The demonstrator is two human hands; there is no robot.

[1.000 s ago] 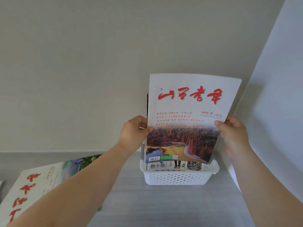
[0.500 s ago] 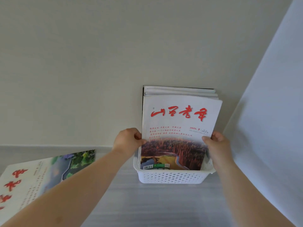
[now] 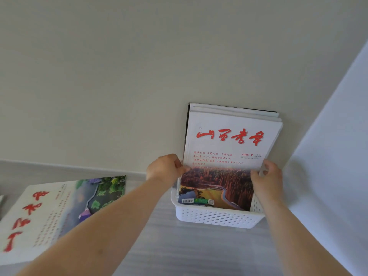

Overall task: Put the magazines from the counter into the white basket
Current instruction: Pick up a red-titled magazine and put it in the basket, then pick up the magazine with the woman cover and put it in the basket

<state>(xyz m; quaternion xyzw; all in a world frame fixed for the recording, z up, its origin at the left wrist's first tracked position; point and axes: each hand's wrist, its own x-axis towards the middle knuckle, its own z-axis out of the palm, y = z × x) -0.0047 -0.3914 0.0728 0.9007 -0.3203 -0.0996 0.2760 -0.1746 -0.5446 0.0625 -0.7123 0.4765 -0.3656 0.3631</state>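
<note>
- Fingers of left hand [image 3: 165, 169] pinch the left edge of the front magazine [image 3: 229, 156]; right hand [image 3: 267, 176] fingers curl on its right edge, thumb on the cover.
- Front magazine stands upright in the white basket [image 3: 217, 217], bottom edge down behind the front wall, leaning on other magazines [image 3: 235, 111] behind it.
- Step in hand, as judged: seating this copy, release not yet made.
- One more magazine [image 3: 59, 212] lies flat on the counter [image 3: 179, 251], well left of the basket.
- Next move likely calls for letting go, checking the stack does not tip forward, then reaching left.
</note>
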